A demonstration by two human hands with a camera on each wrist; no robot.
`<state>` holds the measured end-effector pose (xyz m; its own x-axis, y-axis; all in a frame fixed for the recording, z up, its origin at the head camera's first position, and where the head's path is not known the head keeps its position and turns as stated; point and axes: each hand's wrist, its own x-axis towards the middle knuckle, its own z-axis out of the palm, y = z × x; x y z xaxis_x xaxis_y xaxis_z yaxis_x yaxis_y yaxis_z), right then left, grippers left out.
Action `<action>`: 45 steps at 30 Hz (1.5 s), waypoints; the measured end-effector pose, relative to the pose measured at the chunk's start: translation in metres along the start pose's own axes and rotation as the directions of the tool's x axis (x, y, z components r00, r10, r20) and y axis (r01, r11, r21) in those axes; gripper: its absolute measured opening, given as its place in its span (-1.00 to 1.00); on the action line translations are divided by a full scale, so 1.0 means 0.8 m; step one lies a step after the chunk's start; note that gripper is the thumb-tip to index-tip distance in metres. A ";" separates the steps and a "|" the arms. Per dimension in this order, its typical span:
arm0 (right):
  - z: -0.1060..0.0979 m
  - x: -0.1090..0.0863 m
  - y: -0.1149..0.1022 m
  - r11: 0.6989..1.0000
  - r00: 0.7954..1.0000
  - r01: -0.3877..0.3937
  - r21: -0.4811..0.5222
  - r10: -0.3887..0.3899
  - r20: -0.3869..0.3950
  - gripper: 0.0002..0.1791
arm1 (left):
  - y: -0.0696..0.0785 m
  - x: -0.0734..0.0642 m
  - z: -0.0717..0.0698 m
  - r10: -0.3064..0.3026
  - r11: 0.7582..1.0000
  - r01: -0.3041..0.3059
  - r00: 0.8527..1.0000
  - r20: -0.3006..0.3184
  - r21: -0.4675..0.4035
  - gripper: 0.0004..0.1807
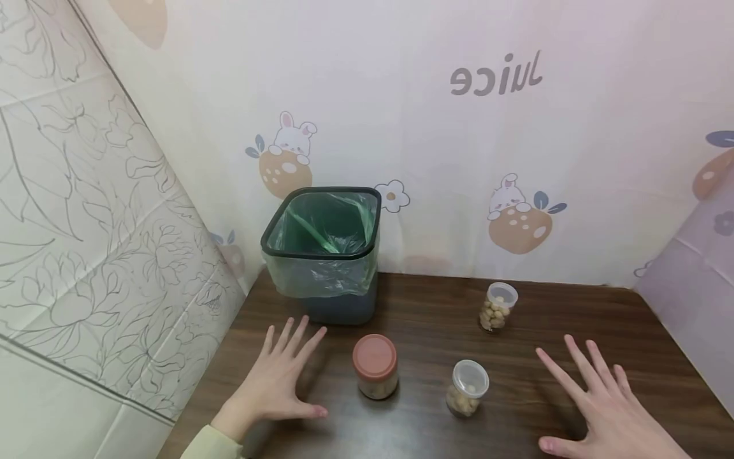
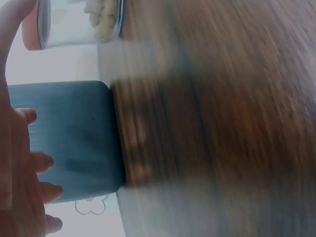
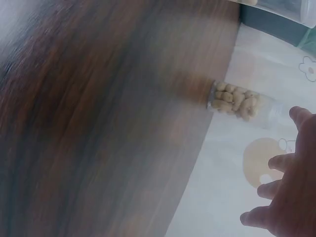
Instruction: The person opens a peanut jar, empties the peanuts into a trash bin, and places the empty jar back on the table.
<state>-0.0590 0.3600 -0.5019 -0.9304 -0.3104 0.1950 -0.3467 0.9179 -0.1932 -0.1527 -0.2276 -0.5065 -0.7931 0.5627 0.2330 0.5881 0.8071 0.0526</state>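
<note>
My left hand (image 1: 278,379) is over the left of the table with its fingers spread, holding nothing. Just right of it stands a jar with a reddish-brown lid (image 1: 375,366); pale pieces show through its clear wall in the left wrist view. On the right side my right hand (image 1: 602,408) also has its fingers spread and holds nothing. Left of that hand stands a small clear jar (image 1: 467,387) with a translucent lid and pale nut-like pieces inside. A similar jar (image 1: 497,307) stands farther back; the right wrist view shows its pieces (image 3: 232,98) beyond the fingers (image 3: 269,190).
At the back left stands a dark square bin (image 1: 338,306) lined with a clear green-tinted bag. Behind the dark wooden table (image 1: 424,319) hangs a printed cloth (image 1: 424,127), with a patterned panel (image 1: 103,255) along the left and more cloth at right.
</note>
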 end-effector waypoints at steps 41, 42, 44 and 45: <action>0.027 0.044 -0.087 0.951 0.990 0.133 0.280 -0.112 -0.087 0.60 | 0.113 0.094 0.001 0.083 0.986 -0.067 0.991 0.105 -0.150 0.24; 0.027 0.045 -0.089 0.951 0.989 0.138 0.276 -0.116 -0.097 0.61 | 0.114 0.096 0.002 0.078 0.985 -0.062 0.992 0.098 -0.158 0.21; 0.027 0.049 -0.093 0.952 0.986 0.146 0.268 -0.120 -0.113 0.62 | 0.118 0.099 0.004 0.066 0.982 -0.050 0.994 0.084 -0.180 0.15; 0.027 0.050 -0.095 0.953 0.986 0.147 0.265 -0.120 -0.116 0.62 | 0.120 0.099 0.004 0.059 0.980 -0.042 0.995 0.080 -0.194 0.13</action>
<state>-0.0726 0.2723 -0.5003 -0.8618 -0.3876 0.3272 -0.4990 0.7636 -0.4098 -0.1600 -0.1050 -0.4863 -0.7674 0.6215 0.1577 0.6406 0.7327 0.2297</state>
